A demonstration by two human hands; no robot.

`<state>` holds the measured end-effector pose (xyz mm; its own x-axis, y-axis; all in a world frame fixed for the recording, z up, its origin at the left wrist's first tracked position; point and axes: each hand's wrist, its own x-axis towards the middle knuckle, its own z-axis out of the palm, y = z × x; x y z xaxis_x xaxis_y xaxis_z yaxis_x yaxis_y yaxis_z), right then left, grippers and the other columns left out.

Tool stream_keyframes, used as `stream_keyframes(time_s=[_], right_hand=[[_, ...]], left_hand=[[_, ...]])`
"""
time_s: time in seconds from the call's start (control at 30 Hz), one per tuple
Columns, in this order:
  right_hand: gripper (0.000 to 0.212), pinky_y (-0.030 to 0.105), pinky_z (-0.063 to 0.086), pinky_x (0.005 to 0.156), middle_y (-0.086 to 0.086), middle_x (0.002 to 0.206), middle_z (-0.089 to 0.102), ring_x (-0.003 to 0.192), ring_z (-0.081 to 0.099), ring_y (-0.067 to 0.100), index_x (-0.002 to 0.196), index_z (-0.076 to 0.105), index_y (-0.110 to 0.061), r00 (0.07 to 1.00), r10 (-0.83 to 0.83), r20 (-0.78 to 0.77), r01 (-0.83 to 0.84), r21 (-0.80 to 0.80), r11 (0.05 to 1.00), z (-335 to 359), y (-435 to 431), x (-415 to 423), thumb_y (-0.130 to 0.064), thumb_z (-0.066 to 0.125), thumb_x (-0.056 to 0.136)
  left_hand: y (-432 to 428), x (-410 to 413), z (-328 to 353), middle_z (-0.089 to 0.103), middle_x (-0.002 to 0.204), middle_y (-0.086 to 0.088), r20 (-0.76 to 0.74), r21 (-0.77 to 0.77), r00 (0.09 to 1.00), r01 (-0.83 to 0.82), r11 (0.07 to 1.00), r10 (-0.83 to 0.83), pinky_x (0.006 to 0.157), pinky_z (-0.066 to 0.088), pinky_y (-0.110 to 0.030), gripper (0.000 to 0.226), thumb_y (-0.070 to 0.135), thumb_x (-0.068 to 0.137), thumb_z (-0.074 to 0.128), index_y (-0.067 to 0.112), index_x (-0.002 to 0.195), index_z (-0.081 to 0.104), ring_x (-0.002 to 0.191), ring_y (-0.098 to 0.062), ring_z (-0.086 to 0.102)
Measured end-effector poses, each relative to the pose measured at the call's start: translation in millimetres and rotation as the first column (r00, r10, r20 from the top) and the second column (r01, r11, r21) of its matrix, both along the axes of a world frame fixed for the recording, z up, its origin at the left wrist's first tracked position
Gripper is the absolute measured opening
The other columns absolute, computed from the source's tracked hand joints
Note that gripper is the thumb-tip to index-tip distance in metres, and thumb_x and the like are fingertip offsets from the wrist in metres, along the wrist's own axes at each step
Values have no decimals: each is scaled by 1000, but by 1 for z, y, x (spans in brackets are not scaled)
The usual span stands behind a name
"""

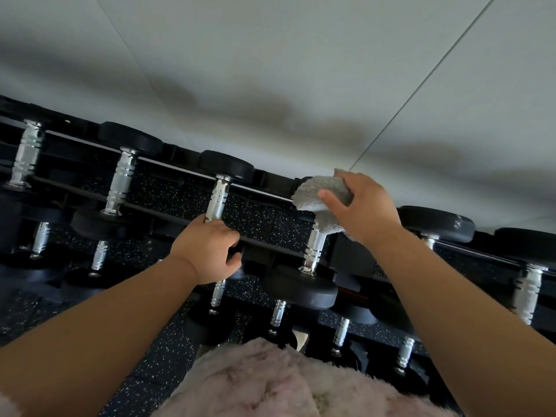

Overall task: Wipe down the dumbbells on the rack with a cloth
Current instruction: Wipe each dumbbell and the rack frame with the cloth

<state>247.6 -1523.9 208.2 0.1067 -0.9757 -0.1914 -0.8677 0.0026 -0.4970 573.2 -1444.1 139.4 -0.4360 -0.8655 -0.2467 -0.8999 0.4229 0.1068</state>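
Head view: the right hand (361, 206), fingers curled, held a fluffy grey cloth (316, 191) on a black-and-chrome dumbbell (314, 245) on the black metal rack (270, 245); the left hand (207, 251) gripped a neighbouring chrome handle (221, 191), white wall (270, 70) behind, speckled black floor (255, 218) below.

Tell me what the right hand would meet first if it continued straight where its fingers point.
The right hand grips the grey cloth; beyond it, probably the hidden far head of the dumbbell.

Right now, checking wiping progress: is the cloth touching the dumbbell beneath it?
Touching. Head view: cloth in right hand lies over the far end of the dumbbell.
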Motion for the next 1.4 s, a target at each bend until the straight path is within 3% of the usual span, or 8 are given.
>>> stream_keyframes(time_s=[0.27, 0.47, 0.63, 0.83, 1.03, 1.17, 1.27, 1.4], right_hand=[[58, 35, 51, 68, 6, 86, 64, 79, 62, 23, 84, 61, -15, 863, 313, -396, -197, 306, 931, 27, -52, 50, -57, 25, 101], [52, 47, 36, 114, 13, 153, 50, 138, 48, 34, 138, 60, -11, 803, 485, -345, -247, 549, 799, 42, -71, 70, -46, 33, 110], [68, 45, 53, 93, 4, 122, 63, 112, 61, 29, 135, 49, -22, 951, 109, -288, -71, 140, 988, 19, -39, 44, -73, 43, 90], [57, 44, 43, 110, -1, 131, 59, 123, 53, 22, 147, 47, -25, 970, 157, -187, -191, -181, 965, -12, 14, 11, -59, 45, 102], [47, 32, 45, 58, -2, 85, 57, 77, 58, 21, 99, 56, -24, 829, 325, -455, -334, 64, 940, 4, -41, 49, -59, 26, 102], [45, 38, 54, 73, 1, 89, 62, 87, 61, 24, 89, 59, -22, 758, 512, -405, -452, 239, 859, 2, -67, 62, -54, 30, 101], [49, 42, 54, 91, -5, 104, 69, 101, 63, 20, 121, 63, -26, 794, 537, -285, -481, 245, 842, 10, -64, 39, -61, 37, 99], [62, 34, 57, 82, -16, 89, 71, 57, 64, 0, 134, 58, -42, 946, 324, -25, -311, 220, 925, 14, -39, -9, -82, 40, 91]], left_hand=[[0, -2, 1, 48, 63, 12, -9, -13, 1000, 1, 1000, -1, 80, 48, -40, 28, 50, 84, 49, 27, 69, 54, 68, -16, 50], [2, -2, 1, 50, 64, 11, -2, -14, 1000, 6, 1000, -6, 78, 48, -39, 28, 47, 84, 49, 25, 70, 58, 68, -17, 52], [1, -3, 1, 50, 63, 11, -5, -9, 1000, -5, 1000, 5, 78, 48, -40, 27, 46, 84, 51, 25, 69, 56, 67, -17, 52], [2, -3, 1, 52, 63, 11, 5, -7, 1000, -10, 1000, 10, 80, 46, -37, 30, 48, 84, 49, 24, 70, 60, 69, -17, 53], [2, -3, 3, 51, 63, 9, -2, -5, 1000, -15, 1000, 15, 76, 45, -36, 29, 46, 83, 51, 23, 69, 60, 66, -18, 53], [2, -4, 5, 49, 62, 10, -18, -3, 1000, -10, 1000, 10, 75, 47, -38, 27, 45, 83, 52, 23, 69, 58, 67, -19, 53], [1, -5, 6, 50, 63, 11, -7, 2, 1000, -5, 1000, 5, 76, 47, -38, 28, 46, 83, 50, 23, 70, 59, 68, -19, 53], [2, -4, 4, 50, 63, 10, -17, -3, 1000, -14, 1000, 14, 75, 45, -37, 28, 45, 82, 50, 23, 69, 58, 67, -19, 52]])
